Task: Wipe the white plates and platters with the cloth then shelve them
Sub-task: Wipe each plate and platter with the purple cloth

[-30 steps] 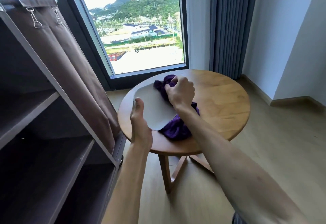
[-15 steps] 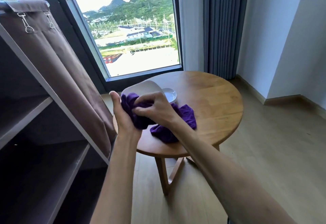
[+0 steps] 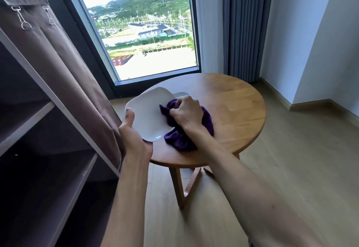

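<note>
L hand [image 3: 134, 138] has a firm grip on the near-left edge of a white plate [image 3: 147, 110], thumb up over the rim, rest of the fingers hidden under it. Plate is a rounded-square shape, tilted a bit toward the camera, held over the left edge of the round wooden surface [image 3: 229, 106]; can't tell whether its far edge touches the wood. R hand [image 3: 184, 112] is clenched round a bunched purple cloth [image 3: 184, 136], knuckles up, pressing it against the plate's right side; the rest of the cloth trails down onto the surface w/ a fold hanging near the front edge. Just behind the held plate and the R hand, a second white dish [image 3: 183, 94] sits on the surface, mostly hidden, only its far rim showing. To the left, an open shelf unit [image 3: 38, 149] w/ dark shelves, and a brown fabric cover [image 3: 58, 62] pulled aside along its frame. Behind the surface, a tall window [image 3: 147, 33] w/ hills & buildings outside; grey curtain [image 3: 244, 27] to the right of it, light wood floor [image 3: 291, 159] below.
</note>
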`<state>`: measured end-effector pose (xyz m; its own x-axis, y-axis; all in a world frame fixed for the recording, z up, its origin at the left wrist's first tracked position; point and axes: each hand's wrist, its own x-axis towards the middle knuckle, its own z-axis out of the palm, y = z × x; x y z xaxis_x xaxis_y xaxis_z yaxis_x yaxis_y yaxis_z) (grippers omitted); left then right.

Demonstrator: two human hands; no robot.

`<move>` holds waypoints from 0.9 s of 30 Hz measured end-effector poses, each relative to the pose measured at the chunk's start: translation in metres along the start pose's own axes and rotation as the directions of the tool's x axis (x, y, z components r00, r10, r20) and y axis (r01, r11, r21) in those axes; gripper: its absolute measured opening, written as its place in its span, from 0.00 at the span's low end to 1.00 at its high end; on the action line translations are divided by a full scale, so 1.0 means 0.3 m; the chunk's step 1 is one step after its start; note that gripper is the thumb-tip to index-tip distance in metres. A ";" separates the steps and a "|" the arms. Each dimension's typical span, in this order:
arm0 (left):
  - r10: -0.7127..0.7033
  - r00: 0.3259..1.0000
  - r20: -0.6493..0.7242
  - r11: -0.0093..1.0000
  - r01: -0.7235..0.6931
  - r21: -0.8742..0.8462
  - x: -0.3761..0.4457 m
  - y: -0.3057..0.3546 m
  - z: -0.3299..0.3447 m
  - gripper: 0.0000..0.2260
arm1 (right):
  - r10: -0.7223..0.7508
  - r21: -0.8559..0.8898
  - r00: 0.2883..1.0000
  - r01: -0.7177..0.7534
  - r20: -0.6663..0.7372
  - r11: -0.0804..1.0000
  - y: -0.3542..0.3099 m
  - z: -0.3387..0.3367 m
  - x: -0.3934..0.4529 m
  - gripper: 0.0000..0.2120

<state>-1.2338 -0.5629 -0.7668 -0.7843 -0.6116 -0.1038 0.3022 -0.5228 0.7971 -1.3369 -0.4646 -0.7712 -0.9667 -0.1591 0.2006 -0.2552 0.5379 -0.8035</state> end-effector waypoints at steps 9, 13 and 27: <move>-0.015 0.993 0.120 0.983 -0.008 0.185 -0.056 -0.056 0.039 0.13 | 0.068 0.272 0.978 -0.012 -0.195 0.962 -0.077 -0.041 0.066 0.05; -0.080 0.991 0.111 0.986 0.062 0.157 -0.028 -0.047 0.100 0.24 | -0.098 0.436 0.994 0.110 -0.052 0.893 -0.136 -0.041 -0.004 0.04; -0.128 0.992 0.016 0.988 0.129 -0.088 0.025 -0.074 0.044 0.21 | -0.054 0.109 0.885 0.003 0.463 0.994 -0.093 -0.073 -0.059 0.03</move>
<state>-1.2536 -0.5480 -0.7774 -0.8248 -0.5306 -0.1954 0.2454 -0.6473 0.7217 -1.3130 -0.4587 -0.7402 -0.8326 -0.5526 -0.0387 -0.2546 0.4437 -0.8592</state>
